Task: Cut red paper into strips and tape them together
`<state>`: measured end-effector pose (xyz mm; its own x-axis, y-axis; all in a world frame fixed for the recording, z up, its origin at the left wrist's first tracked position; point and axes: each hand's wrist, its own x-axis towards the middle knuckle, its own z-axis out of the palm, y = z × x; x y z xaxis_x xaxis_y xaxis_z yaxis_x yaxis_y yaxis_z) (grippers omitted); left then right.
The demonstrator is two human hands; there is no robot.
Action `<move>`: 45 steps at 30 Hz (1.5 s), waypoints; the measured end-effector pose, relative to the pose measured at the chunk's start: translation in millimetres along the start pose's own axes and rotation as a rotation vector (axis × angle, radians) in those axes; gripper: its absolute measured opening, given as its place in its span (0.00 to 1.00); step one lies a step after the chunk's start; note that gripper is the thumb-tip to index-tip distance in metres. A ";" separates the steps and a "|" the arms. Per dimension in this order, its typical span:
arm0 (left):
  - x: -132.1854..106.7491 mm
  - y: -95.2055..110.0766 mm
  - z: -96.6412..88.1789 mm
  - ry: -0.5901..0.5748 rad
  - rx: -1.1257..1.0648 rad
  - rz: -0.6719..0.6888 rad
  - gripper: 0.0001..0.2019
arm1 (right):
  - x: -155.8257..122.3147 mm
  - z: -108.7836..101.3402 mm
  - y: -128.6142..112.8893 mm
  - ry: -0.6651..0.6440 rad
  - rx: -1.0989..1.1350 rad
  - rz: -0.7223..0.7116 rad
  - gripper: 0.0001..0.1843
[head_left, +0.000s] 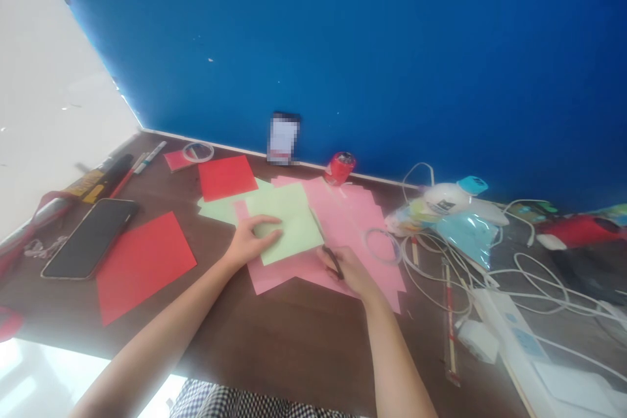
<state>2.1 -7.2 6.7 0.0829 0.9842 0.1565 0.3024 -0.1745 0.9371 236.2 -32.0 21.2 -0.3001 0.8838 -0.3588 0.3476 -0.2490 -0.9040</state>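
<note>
Between near and far edges of the brown wooden desk [304, 343], a smooth pale-green four-cornered paper sheet [294, 219] lies under the left hand [249, 241], fingers parted; the right hand [351, 269] grips black-handled scissors [335, 263], long axis slanting leftward toward the far edge.

Two bare hands [255, 240] [349, 268], one black-handled pair of scissors [335, 263], two large red paper sheets [228, 177] [147, 268], two dark-framed rectangular phones [91, 238] [283, 137] and two clear round rings [198, 161] [364, 241] are counted.
</note>
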 end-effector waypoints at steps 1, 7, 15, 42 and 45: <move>0.0 0.0 0.0 0.001 -0.001 0.000 0.10 | 0.0 0.0 0.3 0.005 0.002 -0.006 0.22; 0.1 -0.7 0.8 0.011 0.000 0.007 0.10 | -0.2 -0.8 3.2 0.012 -0.028 -0.011 0.23; -1.3 -0.8 2.1 0.020 -0.002 0.013 0.10 | 0.0 -1.9 4.3 0.020 -0.059 -0.024 0.22; -1.6 -1.2 3.2 0.029 -0.011 0.000 0.10 | -0.3 0.0 -0.8 0.059 -0.155 -0.027 0.21; -1.8 -1.9 2.9 0.028 -0.007 0.000 0.10 | 0.2 -0.5 -0.9 0.053 -0.172 -0.032 0.21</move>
<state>4.1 -8.7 3.7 0.0563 0.9847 0.1647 0.2962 -0.1740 0.9391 236.2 -31.5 22.0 -0.2681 0.9108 -0.3139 0.4872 -0.1529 -0.8598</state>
